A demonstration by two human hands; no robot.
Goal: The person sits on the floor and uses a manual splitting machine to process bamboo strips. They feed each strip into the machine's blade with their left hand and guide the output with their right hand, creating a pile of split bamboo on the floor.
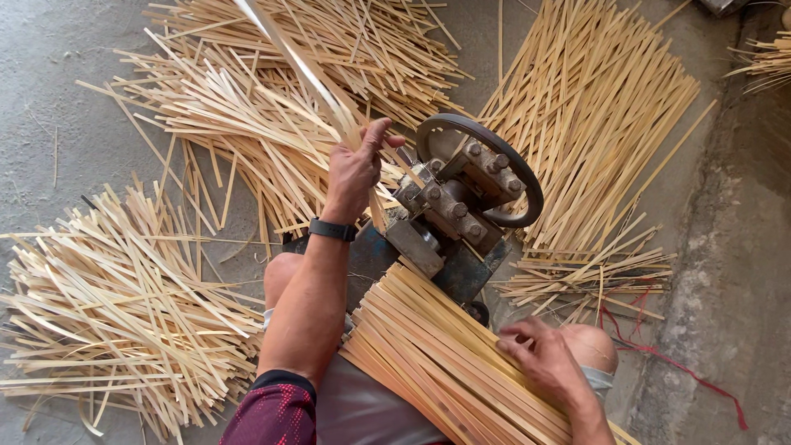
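1. Strips of bamboo are stacked in a thick bundle (pixel 445 363) across the person's lap, close to the camera.
2. The right hand (pixel 544 356) is laid on top of that bundle with its fingers curled down; whether a strip is pinched cannot be told.
3. A small metal machine (pixel 449 210) with bolts and a dark ring is seen on the floor just past the knees.
4. The left hand (pixel 356 169) is closed around one long thin strip (pixel 305 74), held beside the machine. A black wristband (pixel 332 230) is worn on that wrist.
5. Piles of cut strips are spread on the grey floor (pixel 49 99): one on the left (pixel 107 305), one further back (pixel 272 91), one on the right (pixel 593 115).
6. A red string (pixel 684 375) is seen on the right.
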